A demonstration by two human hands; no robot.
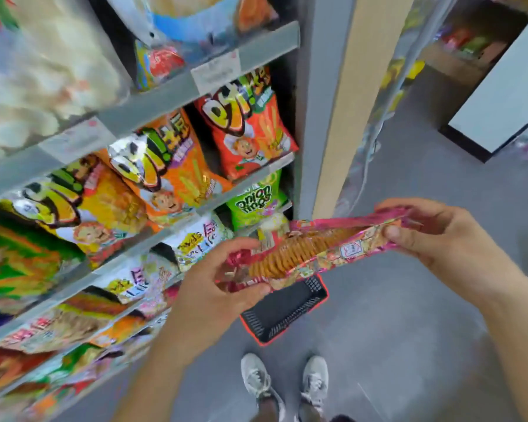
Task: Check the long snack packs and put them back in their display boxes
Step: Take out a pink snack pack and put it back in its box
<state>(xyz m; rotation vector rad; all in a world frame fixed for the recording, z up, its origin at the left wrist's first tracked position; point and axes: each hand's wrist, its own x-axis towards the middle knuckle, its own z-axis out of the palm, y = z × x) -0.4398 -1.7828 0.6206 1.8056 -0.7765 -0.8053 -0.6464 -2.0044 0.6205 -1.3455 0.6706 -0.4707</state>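
Long pack (311, 254) gripped at both ends, mid-check

Left hand (208, 287) curled round the lower-left end, right hand (439, 236) pinching the upper-right end, fingers (250, 289) tight on the wrapper. Long axis slanting low-left to high-right, out in the aisle above the basket (287, 312). Shelves (171, 89) off to the left, so left hand nearer for the put-back. Bags (247, 132) crammed on every shelf; no display box clear in the blur, guessing lower down.

Observed long pink foil snack pack (311, 254), slightly tilted, gripped at one end by left hand (214, 287), at other by right hand (433, 236). Observed black red-rimmed plastic basket (287, 312) on grey floor (409, 330) beneath, beside stocked grey shelves (165, 95).
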